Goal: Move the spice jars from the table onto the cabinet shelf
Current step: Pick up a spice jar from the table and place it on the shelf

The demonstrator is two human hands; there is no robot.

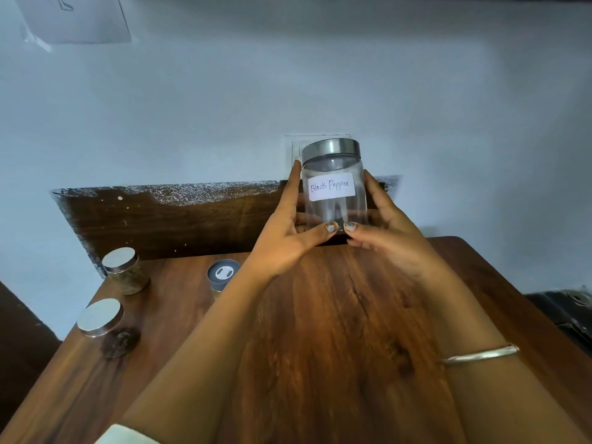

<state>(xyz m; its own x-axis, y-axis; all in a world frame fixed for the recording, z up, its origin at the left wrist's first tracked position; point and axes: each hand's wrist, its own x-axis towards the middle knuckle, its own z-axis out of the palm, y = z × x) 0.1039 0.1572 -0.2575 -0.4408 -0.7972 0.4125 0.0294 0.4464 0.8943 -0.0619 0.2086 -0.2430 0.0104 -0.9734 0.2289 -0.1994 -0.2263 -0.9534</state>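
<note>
A clear jar (pixel 333 187) with a metal lid and a white label reading "Black Pepper" is held upright above the far edge of the wooden table (pixel 336 331). My left hand (pixel 285 232) grips its left side and my right hand (pixel 381 229) its right side, thumbs meeting at the jar's base. Three more jars stand on the table's left part: one with a silver lid and greenish contents (pixel 125 270), one with a silver lid and dark contents (pixel 105 325), and a small one with a dark perforated cap (pixel 222 274). No cabinet shelf is in view.
A pale blue wall rises behind the table, with a switch plate (pixel 296 149) behind the jar and a taped paper sheet (pixel 77 20) at the top left. A dark wooden board (pixel 166 219) leans along the wall. A black object (pixel 563 312) lies at the right.
</note>
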